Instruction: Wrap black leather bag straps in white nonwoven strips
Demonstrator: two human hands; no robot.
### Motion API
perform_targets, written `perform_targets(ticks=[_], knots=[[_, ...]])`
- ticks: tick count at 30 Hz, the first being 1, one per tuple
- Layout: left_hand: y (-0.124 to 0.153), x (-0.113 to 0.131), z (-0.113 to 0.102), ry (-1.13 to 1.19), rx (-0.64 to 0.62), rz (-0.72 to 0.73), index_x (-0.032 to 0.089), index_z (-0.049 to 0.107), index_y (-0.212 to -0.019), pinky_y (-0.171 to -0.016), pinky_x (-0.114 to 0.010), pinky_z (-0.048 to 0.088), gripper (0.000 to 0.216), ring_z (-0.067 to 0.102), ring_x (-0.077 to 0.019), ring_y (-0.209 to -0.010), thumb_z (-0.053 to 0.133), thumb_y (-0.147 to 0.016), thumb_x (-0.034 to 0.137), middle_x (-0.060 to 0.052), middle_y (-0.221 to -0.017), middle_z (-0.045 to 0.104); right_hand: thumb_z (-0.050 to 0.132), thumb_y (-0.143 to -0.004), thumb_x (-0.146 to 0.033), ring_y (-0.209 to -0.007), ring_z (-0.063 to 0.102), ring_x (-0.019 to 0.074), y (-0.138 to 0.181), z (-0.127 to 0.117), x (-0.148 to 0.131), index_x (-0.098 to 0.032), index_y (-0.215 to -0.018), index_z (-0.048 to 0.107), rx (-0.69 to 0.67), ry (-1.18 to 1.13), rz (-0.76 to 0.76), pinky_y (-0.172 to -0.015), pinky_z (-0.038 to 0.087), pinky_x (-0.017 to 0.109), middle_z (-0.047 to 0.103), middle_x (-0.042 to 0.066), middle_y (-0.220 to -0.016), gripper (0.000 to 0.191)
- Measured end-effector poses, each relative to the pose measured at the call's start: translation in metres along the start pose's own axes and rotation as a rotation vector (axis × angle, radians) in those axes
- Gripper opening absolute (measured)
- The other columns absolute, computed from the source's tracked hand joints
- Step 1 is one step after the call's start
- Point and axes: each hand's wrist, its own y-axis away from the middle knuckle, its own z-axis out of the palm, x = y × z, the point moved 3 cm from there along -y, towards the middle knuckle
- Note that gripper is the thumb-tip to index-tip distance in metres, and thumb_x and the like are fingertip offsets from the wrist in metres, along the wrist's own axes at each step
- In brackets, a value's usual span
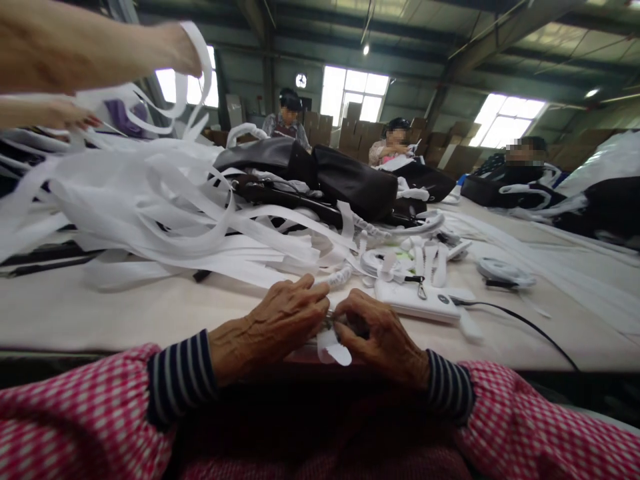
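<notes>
My left hand [280, 323] and my right hand [380, 337] meet at the near edge of the table [125, 310], at 6 o'clock in my view; both are closed, pinching a small white strip [333, 347] between the fingertips; its loose end hangs down between my hands, just off the table edge; something small and shiny sits where my fingers meet, but it is too hidden to tell what it is.

Just past my right hand, at 1 o'clock from it, lies a flat white box [417, 301] with a black cord [520, 323] running off to 3 o'clock; near it are little rolls of white band [385, 261].

At 10 o'clock a big messy heap of white strips [150, 200] covers the table; at 12 o'clock dark bags [320, 173] lie behind it.

At the top left, another person's hand [175, 50] lifts a white strip from the heap; more people sit far back by stacked brown boxes [360, 130].

My sleeves are pink checked with striped cuffs [183, 377].
</notes>
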Motion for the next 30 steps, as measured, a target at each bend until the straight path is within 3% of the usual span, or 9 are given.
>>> perform_targets(ticks=[3,7,14,17,20,24,30], knots=[[0.000,0.002,0.004,-0.049,0.013,-0.023,0.018,0.061,-0.099,-0.077,-0.037,0.047,0.006,0.054,-0.0257,-0.100,0.059,-0.095,0.015,-0.009,-0.109,0.061,0.071,-0.089,-0.019,-0.063,0.049,0.0119,-0.010,-0.005,-0.003,-0.016,-0.118,0.062,-0.060,0.010,0.116,-0.062,0.034,0.026,0.053,-0.006,-0.072,0.031],[0.001,0.006,0.006,-0.091,0.075,-0.038,0.017,0.060,-0.094,-0.072,-0.038,0.047,0.007,0.054,-0.0262,-0.094,0.059,-0.092,0.011,-0.008,-0.103,0.061,0.071,-0.091,-0.019,-0.063,0.050,0.0123,-0.028,-0.013,-0.007,-0.014,-0.106,0.069,-0.194,0.035,0.185,-0.063,0.034,0.026,0.054,-0.005,-0.067,0.016],[0.002,0.012,0.001,-0.114,0.141,-0.091,0.018,0.057,-0.086,-0.068,-0.036,0.046,0.012,0.054,-0.0240,-0.085,0.055,-0.095,0.010,-0.007,-0.091,0.060,0.079,-0.082,-0.015,-0.093,0.058,0.0195,-0.044,-0.026,-0.026,-0.016,-0.103,0.068,-0.315,0.361,0.143,-0.078,0.036,0.028,0.064,0.004,-0.101,0.024],[0.002,0.014,-0.002,-0.121,0.093,-0.105,0.016,0.058,-0.091,-0.069,-0.036,0.047,0.010,0.055,-0.0238,-0.085,0.054,-0.093,0.007,-0.009,-0.094,0.062,0.075,-0.079,-0.009,-0.085,0.059,0.0189,-0.053,-0.024,-0.038,-0.018,-0.101,0.067,-0.392,0.471,0.122,-0.068,0.029,0.027,0.067,0.003,-0.092,0.025],[0.001,0.013,-0.001,-0.087,0.129,-0.112,0.016,0.059,-0.098,-0.068,-0.036,0.048,0.012,0.056,-0.0251,-0.086,0.055,-0.092,0.007,-0.009,-0.099,0.063,0.074,-0.076,-0.009,-0.074,0.055,0.0162,-0.064,-0.022,-0.043,-0.017,-0.090,0.068,-0.435,0.517,0.091,-0.061,0.025,0.027,0.064,0.001,-0.080,0.017],[0.001,0.010,0.005,-0.060,0.223,-0.119,0.018,0.057,-0.089,-0.067,-0.038,0.048,0.013,0.057,-0.0263,-0.084,0.052,-0.093,0.007,-0.007,-0.089,0.062,0.080,-0.071,-0.014,-0.059,0.047,0.0111,-0.072,-0.019,-0.035,-0.015,-0.068,0.063,-0.511,0.386,0.228,-0.055,0.027,0.025,0.052,-0.004,-0.059,0.017],[0.002,0.006,0.005,0.030,0.258,-0.164,0.017,0.057,-0.095,-0.072,-0.033,0.048,0.003,0.058,-0.0218,-0.085,0.057,-0.098,0.016,-0.005,-0.091,0.064,0.070,-0.069,-0.007,-0.056,0.043,0.0095,-0.073,-0.015,-0.036,-0.014,-0.067,0.063,-0.440,0.412,0.249,-0.054,0.027,0.025,0.047,-0.005,-0.056,0.010]])
